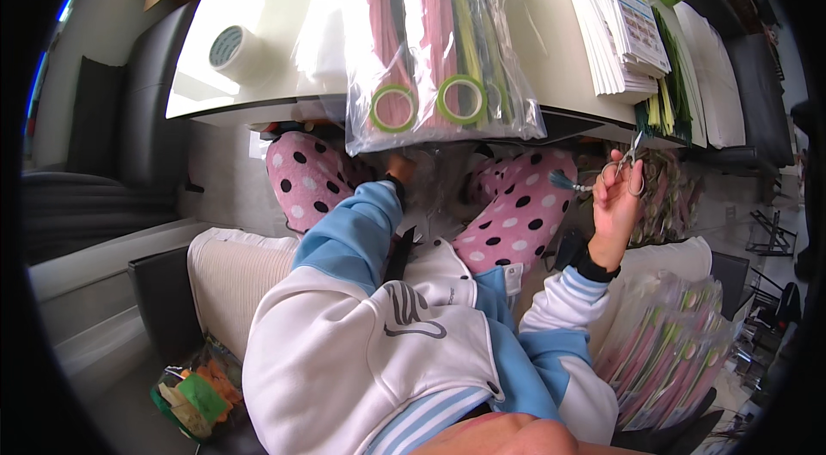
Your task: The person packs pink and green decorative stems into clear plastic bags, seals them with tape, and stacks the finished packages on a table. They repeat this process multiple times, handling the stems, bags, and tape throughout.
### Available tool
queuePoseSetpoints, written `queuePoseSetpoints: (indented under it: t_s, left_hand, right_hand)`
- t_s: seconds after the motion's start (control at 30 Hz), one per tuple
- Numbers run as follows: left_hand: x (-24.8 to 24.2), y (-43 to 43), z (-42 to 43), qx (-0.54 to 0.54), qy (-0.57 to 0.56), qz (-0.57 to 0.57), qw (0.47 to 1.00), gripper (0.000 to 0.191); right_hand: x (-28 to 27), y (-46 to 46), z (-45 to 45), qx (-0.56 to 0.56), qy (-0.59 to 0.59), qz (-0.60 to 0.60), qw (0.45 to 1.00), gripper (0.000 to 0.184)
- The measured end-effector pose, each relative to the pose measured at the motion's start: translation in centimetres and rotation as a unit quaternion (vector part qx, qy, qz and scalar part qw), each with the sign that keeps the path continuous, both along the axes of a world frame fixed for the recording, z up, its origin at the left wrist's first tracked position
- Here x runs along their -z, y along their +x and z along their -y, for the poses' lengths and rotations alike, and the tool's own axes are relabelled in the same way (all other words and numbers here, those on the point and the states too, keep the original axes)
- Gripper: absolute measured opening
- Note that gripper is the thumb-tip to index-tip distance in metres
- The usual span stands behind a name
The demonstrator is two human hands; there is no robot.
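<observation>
My right hand (614, 213) is raised at the right, by the table's front edge, with its fingers in the handles of small scissors (629, 165); the blades point up and a blue-grey tassel (563, 181) hangs from them. My left hand (400, 166) reaches down under the table edge, partly hidden, and what it touches cannot be made out. Above it, a clear plastic bag (510, 123) overhangs the edge, holding packs of pink, dark green and yellow strips, with green tape rolls (393, 108) near its lower end.
A white tape roll (227, 47) stands on the white table (277, 84) at the left. Stacked printed sheets (635, 36) and green strips (674, 77) lie at the right. Filled bags (671, 352) rest on the sofa at lower right; another bag (197, 390) is at lower left.
</observation>
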State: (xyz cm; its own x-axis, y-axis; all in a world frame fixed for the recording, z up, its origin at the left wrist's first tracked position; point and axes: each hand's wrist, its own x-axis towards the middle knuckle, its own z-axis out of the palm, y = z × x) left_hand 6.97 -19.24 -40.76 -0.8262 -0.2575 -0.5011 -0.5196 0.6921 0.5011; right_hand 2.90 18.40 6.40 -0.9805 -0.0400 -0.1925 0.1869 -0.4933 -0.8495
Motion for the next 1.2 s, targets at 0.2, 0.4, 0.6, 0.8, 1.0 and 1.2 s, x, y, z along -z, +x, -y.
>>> queuePoseSetpoints:
  t_s: [0.2, 0.4, 0.6, 0.8, 1.0, 1.2]
  left_hand:
    - [2.4, 2.3, -2.0, -0.152, -0.098, -0.135, 0.974, 0.017]
    - [-0.9, -2.0, -2.6, -0.083, -0.076, -0.086, 0.990, 0.017]
    - [-1.1, -5.7, -3.1, -0.054, -0.067, -0.016, 0.996, 0.017]
    - [-1.7, -7.0, -2.2, -0.045, -0.040, -0.013, 0.998, 0.018]
    - [-7.8, -5.2, 0.2, -0.044, 0.039, -0.064, 0.996, 0.018]
    - [-25.6, 1.2, 5.7, -0.008, 0.294, 0.022, 0.955, 0.019]
  right_hand:
    - [1.0, -1.1, 0.3, 0.027, 0.030, 0.031, 0.999, 0.042]
    - [0.7, -3.0, 2.8, -0.001, 0.042, 0.049, 0.998, 0.041]
    - [-1.1, -4.9, 5.5, -0.036, 0.100, 0.032, 0.994, 0.044]
    - [0.9, -9.2, 7.0, -0.123, 0.327, 0.022, 0.937, 0.038]
    - [3.8, -19.0, 9.2, -0.015, 0.727, -0.138, 0.672, 0.039]
    - [0.9, -18.0, 10.1, 0.027, 0.759, -0.193, 0.622, 0.045]
